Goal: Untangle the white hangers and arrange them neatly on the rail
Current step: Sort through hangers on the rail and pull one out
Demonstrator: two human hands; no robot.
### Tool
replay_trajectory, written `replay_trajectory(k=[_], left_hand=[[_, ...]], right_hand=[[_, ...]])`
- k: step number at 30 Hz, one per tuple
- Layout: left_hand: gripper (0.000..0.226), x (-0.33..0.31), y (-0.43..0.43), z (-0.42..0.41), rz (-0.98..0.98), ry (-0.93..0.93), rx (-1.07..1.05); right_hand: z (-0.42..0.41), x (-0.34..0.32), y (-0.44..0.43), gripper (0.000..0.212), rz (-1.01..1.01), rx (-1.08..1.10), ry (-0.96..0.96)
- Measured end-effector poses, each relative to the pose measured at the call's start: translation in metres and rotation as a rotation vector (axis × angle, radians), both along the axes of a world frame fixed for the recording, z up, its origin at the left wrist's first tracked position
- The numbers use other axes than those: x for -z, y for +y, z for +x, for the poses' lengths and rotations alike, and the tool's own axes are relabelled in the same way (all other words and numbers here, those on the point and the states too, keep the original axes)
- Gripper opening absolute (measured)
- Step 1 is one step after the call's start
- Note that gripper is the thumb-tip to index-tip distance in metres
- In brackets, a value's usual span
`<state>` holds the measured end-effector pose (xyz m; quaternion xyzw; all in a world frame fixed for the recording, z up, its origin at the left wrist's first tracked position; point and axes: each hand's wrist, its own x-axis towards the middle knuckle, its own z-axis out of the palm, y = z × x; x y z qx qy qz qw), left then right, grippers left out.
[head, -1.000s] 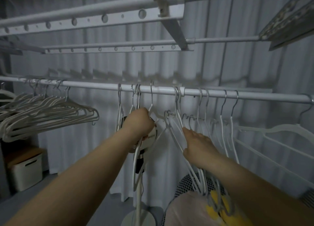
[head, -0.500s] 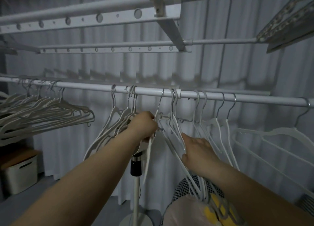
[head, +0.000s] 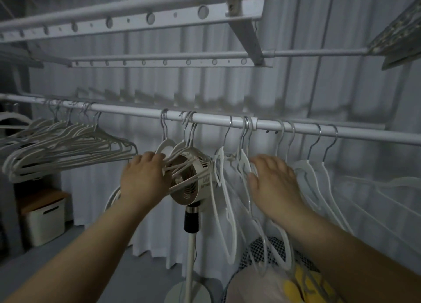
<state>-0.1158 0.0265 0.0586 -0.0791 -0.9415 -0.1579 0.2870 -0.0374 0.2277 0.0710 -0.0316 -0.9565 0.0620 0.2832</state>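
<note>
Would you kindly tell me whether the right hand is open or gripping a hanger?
Open: the right hand has straight, spread fingers resting against hangers.

White hangers (head: 304,166) & rail (head: 136,111), beige fan (head: 202,166), b/w checked bag (head: 274,248), yellow item (head: 293,289)

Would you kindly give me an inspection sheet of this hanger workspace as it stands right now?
Surface: white metal rail, horizontal, carrying all the hangers.
Job's things: tidy bunch of white plastic hangers far left; tangled cluster mid-rail; looser hangers further right.
Clutter: beige pedestal fan behind the tangled cluster; bag with yellow contents below.
Grip: left hand holds the tangled cluster; right hand lies open against the looser hangers.
Cables: nothing seen.
Surroundings: white curtain, overhead drying rack, white lidded box on the floor.
</note>
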Motion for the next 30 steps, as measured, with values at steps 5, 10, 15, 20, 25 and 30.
replay_trajectory(k=[5, 10, 15, 20, 25, 30], left_hand=[[0.033, 0.007, -0.013, -0.001, 0.012, -0.098, -0.009], [0.029, 0.008, -0.019, -0.002, 0.052, -0.062, 0.053], [0.027, 0.009, -0.027, -0.006, -0.003, 0.039, 0.091], [0.021, 0.007, -0.033, -0.012, -0.008, 0.157, 0.156], [0.029, -0.006, -0.029, -0.006, -0.167, 0.190, 0.080], [0.026, -0.022, -0.024, -0.010, -0.201, 0.153, 0.046]], right_hand=[[-0.020, -0.006, -0.027, 0.059, -0.023, -0.064, -0.027], [-0.042, 0.002, -0.041, 0.069, 0.067, -0.018, -0.164], [-0.051, 0.005, -0.033, 0.068, 0.039, 0.055, -0.237], [-0.048, 0.008, -0.020, 0.063, 0.008, 0.065, -0.212], [-0.047, 0.010, -0.012, 0.067, -0.043, 0.021, -0.226], [-0.042, 0.010, -0.011, 0.063, -0.045, -0.004, -0.244]])
